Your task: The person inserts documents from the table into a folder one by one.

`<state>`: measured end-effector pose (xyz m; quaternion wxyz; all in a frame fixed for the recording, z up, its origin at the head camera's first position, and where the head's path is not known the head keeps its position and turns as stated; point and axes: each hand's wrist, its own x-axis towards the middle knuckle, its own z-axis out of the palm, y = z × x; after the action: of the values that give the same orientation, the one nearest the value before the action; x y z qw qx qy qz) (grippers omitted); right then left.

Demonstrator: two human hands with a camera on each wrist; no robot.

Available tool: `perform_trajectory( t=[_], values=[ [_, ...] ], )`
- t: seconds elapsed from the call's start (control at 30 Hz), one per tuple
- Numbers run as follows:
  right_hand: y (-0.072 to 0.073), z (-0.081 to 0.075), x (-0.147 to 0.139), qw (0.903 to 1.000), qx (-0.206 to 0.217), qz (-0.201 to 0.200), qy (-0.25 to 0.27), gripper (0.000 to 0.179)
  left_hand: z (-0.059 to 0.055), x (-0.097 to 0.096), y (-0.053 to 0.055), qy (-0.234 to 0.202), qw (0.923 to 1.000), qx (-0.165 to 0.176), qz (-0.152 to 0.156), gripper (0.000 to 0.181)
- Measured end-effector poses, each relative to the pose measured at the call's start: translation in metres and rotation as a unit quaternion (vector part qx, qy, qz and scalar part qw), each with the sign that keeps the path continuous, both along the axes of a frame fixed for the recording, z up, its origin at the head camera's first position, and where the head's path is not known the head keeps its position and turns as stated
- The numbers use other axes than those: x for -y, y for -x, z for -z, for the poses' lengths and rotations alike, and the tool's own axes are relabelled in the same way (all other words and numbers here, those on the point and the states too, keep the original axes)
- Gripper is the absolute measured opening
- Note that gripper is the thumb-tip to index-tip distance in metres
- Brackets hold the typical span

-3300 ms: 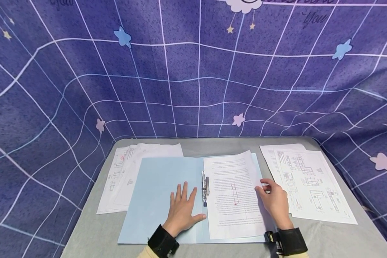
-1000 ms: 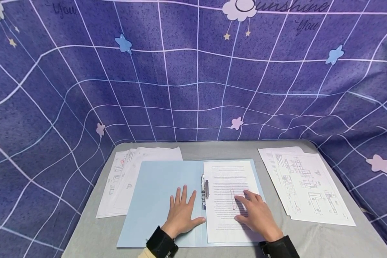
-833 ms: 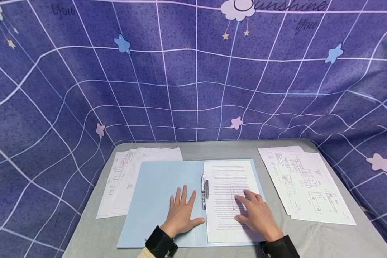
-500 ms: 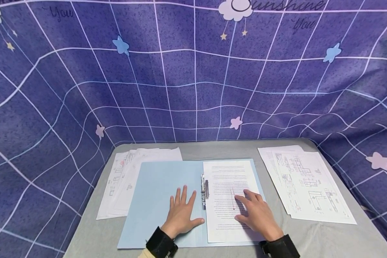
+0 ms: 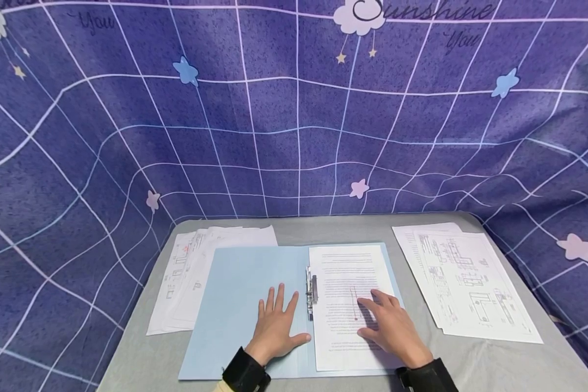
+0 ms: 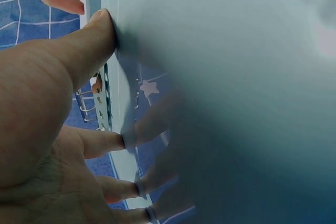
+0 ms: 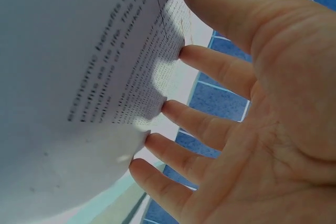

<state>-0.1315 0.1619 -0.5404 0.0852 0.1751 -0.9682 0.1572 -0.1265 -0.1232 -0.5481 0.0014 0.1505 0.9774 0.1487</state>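
Observation:
A light blue folder [image 5: 245, 272] lies spread on the table, with a metal clip [image 5: 311, 294] along its spine. My left hand [image 5: 274, 329] rests on its left cover, fingers spread; in the left wrist view the fingertips touch the glossy blue surface. On the right cover lies a white printed sheet [image 5: 340, 348] with red lines drawn mid-page, its left edge beside the clip. My right hand [image 5: 389, 326] rests on this sheet. In the right wrist view the fingertips [image 7: 186, 53] touch the printed page, fingers apart and nothing gripped.
Loose papers with drawings [image 5: 186, 277] lie left of the folder, partly under its cover. Another pile of drawing sheets [image 5: 470, 283] lies to the right. Grey cloth covers the table [image 5: 333, 228], and a purple grid-patterned curtain [image 5: 274, 147] hangs behind and at both sides.
Earlier my right hand was at the sheet's right edge, where the page's upper right corner was raised. Now the page lies flat and that hand is on it. The left hand has stayed put.

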Motion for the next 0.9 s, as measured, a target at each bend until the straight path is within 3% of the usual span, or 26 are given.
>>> perform_trajectory(
  t=[0.37, 0.53, 0.67, 0.9],
  values=[
    [0.007, -0.023, -0.011, 0.9963, -0.071, -0.024, 0.042, 0.061, 0.001, -0.001, 0.0, 0.002, 1.0, -0.008, -0.003, 0.096],
    [0.014, -0.041, -0.035, 0.9947, -0.076, -0.002, 0.07, 0.059, 0.001, -0.006, 0.001, -0.004, 0.9999, -0.01, -0.003, 0.096],
    [0.021, -0.053, -0.065, 0.99, -0.111, 0.013, 0.086, 0.058, 0.003, -0.01, 0.003, -0.01, 0.9999, -0.009, 0.0, 0.096],
    [0.032, -0.056, -0.108, 0.9824, -0.138, 0.076, 0.1, 0.053, 0.002, 0.0, 0.001, 0.0, 1.0, -0.008, -0.002, 0.096]
  ],
)
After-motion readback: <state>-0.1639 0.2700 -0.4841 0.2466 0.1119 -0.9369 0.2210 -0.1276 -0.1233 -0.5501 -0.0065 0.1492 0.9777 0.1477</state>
